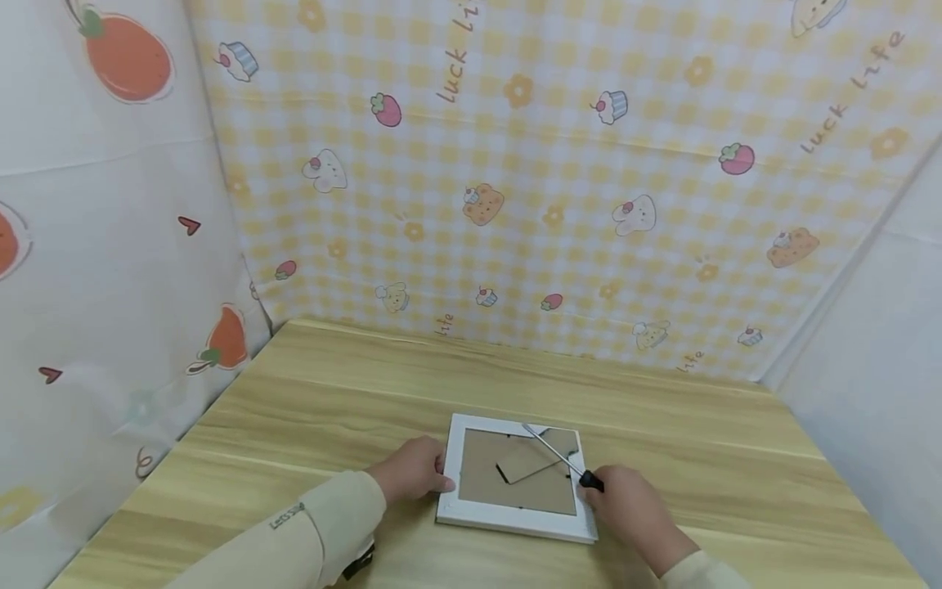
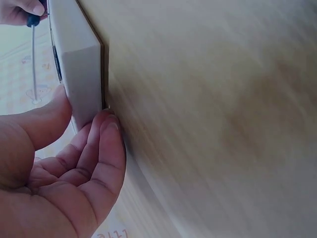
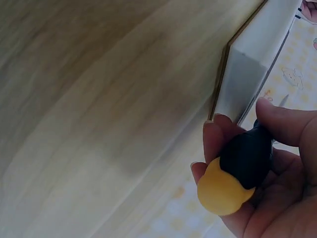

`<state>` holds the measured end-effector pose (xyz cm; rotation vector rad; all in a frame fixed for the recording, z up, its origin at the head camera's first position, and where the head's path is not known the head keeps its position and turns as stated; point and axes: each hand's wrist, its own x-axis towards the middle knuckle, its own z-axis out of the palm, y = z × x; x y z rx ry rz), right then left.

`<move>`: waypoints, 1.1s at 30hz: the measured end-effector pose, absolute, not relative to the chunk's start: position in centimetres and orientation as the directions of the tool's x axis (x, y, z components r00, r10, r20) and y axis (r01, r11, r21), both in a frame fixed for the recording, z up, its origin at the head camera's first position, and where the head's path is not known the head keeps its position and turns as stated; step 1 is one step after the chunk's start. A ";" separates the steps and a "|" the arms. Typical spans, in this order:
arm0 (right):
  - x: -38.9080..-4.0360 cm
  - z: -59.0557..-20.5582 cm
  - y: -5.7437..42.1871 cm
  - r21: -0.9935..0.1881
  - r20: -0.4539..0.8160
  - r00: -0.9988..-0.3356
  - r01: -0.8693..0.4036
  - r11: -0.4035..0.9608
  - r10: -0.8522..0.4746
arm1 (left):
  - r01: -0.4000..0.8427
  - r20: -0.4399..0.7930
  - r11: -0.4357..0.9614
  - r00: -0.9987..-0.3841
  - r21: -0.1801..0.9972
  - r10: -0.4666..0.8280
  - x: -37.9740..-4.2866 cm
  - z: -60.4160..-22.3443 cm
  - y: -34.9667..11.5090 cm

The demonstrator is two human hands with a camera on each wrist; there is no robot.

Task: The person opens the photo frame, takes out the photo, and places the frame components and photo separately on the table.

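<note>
Head view: a white frame (image 1: 515, 497) lies on a wood-grain worktop (image 1: 331, 425), its brown backing (image 1: 482, 454) facing up. A person's left hand (image 1: 415, 470) pinches its left side, thumb on top, fingers at the lower edge. Opposite, the right hand (image 1: 629, 501) grips a screwdriver (image 1: 553, 450), fingers curled round its black-and-yellow handle (image 3: 242, 163). Behind hangs a yellow-checked cloth (image 1: 441, 164).
</note>
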<state>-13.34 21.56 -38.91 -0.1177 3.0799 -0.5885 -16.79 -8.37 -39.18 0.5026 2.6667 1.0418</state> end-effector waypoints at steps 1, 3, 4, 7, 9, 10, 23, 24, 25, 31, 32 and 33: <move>-13.4 -38.9 21.5 -0.367 0.017 -0.997 -0.078 0.927 -0.077 | 0.233 -0.092 0.686 -0.911 0.689 0.402 -16.7 -39.1 -8.3; -13.4 -38.9 21.3 -0.366 0.026 -0.997 -0.083 0.927 -0.079 | 0.240 -0.090 0.683 -0.908 0.690 0.409 -16.5 -39.0 -8.3; -13.5 -38.9 21.2 -0.365 0.030 -0.996 -0.089 0.927 -0.084 | 0.244 -0.086 0.685 -0.908 0.687 0.410 -16.5 -38.9 -8.3; -13.6 -39.0 21.0 -0.367 0.041 -0.995 -0.102 0.925 -0.093 | 0.246 -0.079 0.695 -0.913 0.676 0.400 -16.4 -38.9 -8.2; -13.7 -39.0 21.0 -0.371 0.042 -0.994 -0.105 0.923 -0.096 | 0.244 -0.078 0.702 -0.916 0.669 0.394 -16.3 -38.9 -8.2; -13.8 -39.0 21.0 -0.375 0.044 -0.994 -0.108 0.921 -0.098 | 0.240 -0.082 0.703 -0.917 0.669 0.390 -16.3 -38.8 -8.1; -15.4 -39.5 21.1 -0.368 0.035 -0.995 -0.101 0.924 -0.095 | 0.213 -0.091 0.720 -0.929 0.660 0.359 -15.9 -38.8 -7.4; -15.6 -39.6 21.1 -0.362 0.040 -0.994 -0.106 0.926 -0.098 | 0.220 -0.086 0.720 -0.928 0.658 0.362 -15.9 -38.8 -7.4; -15.7 -39.6 21.1 -0.358 0.045 -0.994 -0.110 0.927 -0.101 | 0.226 -0.082 0.721 -0.927 0.655 0.365 -15.8 -38.8 -7.4; -16.5 -39.6 21.3 -0.333 0.076 -0.987 -0.156 0.930 -0.138 | 0.231 -0.079 0.732 -0.928 0.641 0.363 -15.9 -39.0 -7.3; -16.5 -39.6 21.2 -0.330 0.077 -0.987 -0.161 0.930 -0.144 | 0.227 -0.083 0.736 -0.930 0.638 0.359 -16.0 -39.0 -7.3; -16.6 -39.5 21.2 -0.330 0.077 -0.986 -0.165 0.929 -0.148 | 0.230 -0.079 0.740 -0.931 0.632 0.357 -16.0 -39.1 -7.3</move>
